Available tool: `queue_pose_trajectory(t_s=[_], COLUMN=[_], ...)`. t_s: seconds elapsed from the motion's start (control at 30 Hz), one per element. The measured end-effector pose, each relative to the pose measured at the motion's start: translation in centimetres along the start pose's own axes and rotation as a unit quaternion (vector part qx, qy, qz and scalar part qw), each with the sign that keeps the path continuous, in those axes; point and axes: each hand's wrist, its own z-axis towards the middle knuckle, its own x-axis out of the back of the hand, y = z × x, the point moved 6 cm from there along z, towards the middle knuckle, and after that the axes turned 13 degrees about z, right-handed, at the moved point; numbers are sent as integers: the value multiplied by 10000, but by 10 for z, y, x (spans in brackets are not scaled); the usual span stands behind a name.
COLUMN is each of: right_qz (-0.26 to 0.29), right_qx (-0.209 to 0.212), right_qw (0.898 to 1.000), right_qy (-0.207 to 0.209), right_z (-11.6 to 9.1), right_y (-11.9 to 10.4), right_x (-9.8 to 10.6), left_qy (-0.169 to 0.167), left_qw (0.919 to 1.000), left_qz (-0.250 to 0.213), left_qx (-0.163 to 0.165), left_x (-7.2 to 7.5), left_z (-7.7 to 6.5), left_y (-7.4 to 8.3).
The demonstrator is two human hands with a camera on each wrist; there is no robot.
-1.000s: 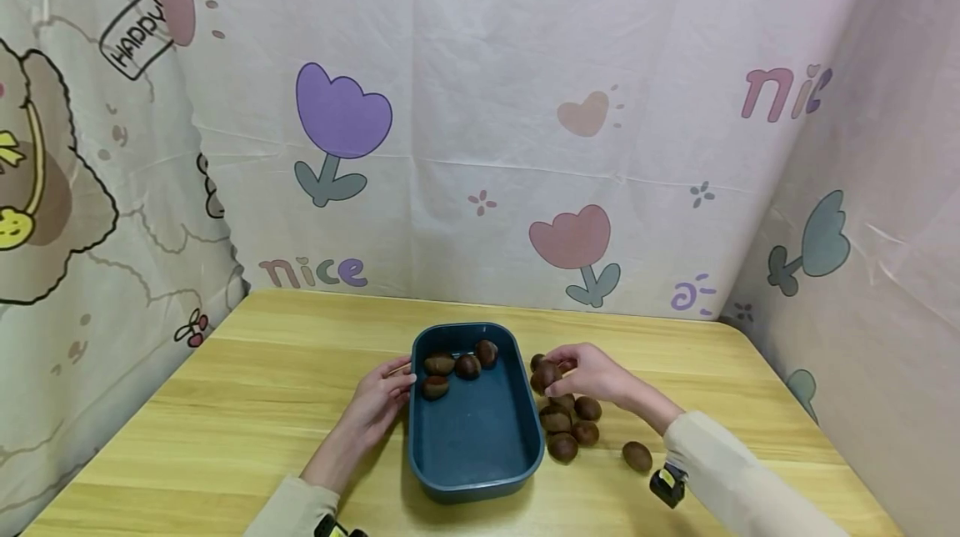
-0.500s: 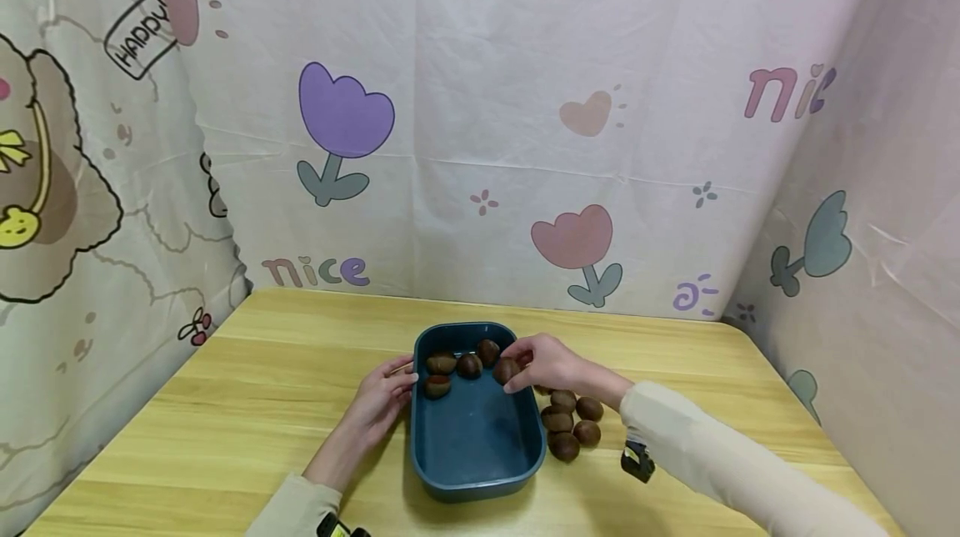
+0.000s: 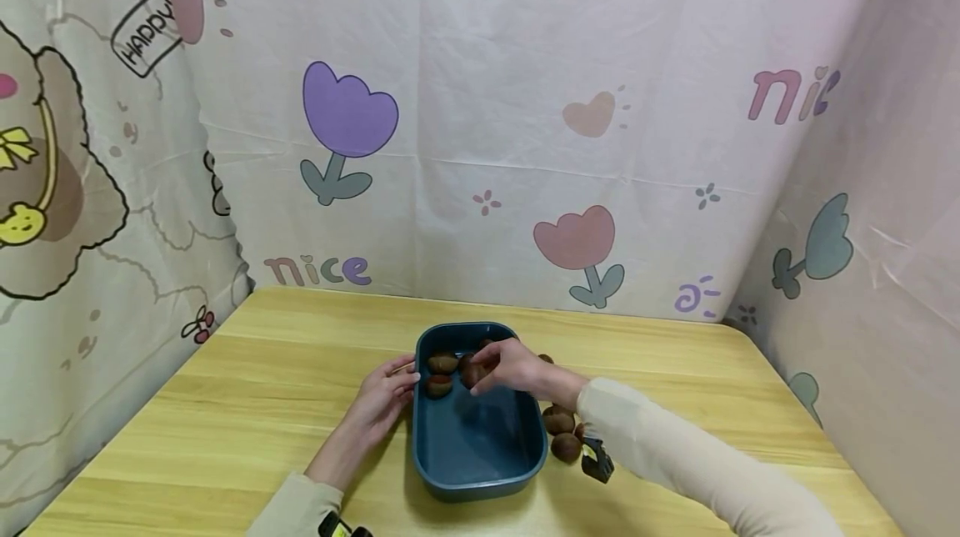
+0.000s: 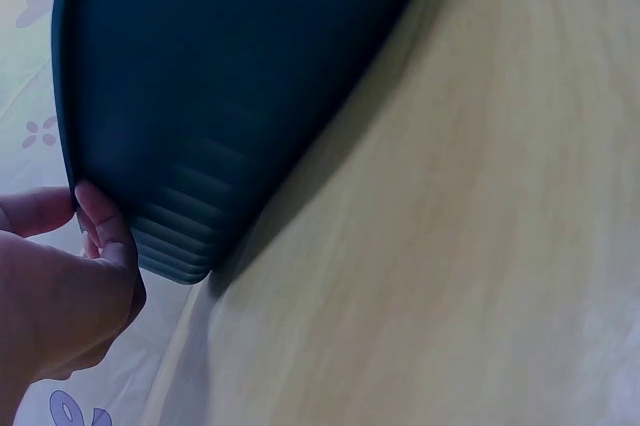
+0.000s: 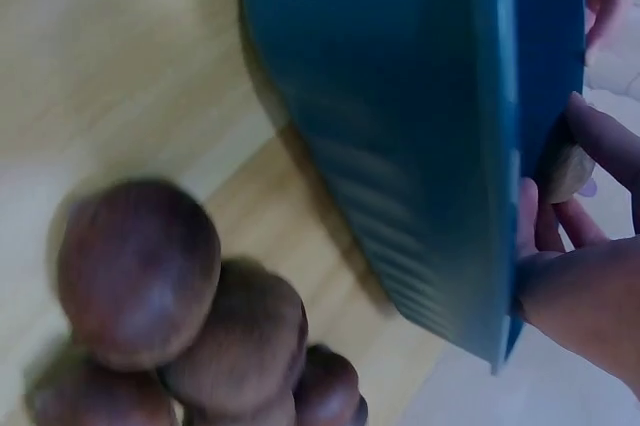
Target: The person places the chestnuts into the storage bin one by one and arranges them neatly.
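My right hand [image 3: 517, 368] has brought a chestnut [image 5: 567, 172] in over the blue tray [image 3: 480, 445].
A second ago these fingers were at the loose chestnuts [image 3: 558, 421], which now lie to their right, outside the tray; thumb and fingers are clamped on the one chestnut, and I can't tell whether it touches the tray's floor. Two chestnuts [image 3: 441, 374] lie just left of my fingertips. My left hand [image 3: 381, 402] stays put, thumb and finger pinching the near-side rim.
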Motion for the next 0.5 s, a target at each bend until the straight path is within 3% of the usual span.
queue_pose_trajectory(t_s=[0.5], right_qz=[-20], right_qx=[-112], right_qw=[9996], right_qy=[259], right_z=[15], right_y=[22], right_x=[-16], left_qy=[-2], left_qw=[10000], left_qz=[-13], left_qx=[-42], left_x=[-1], left_z=[-1], left_y=[0])
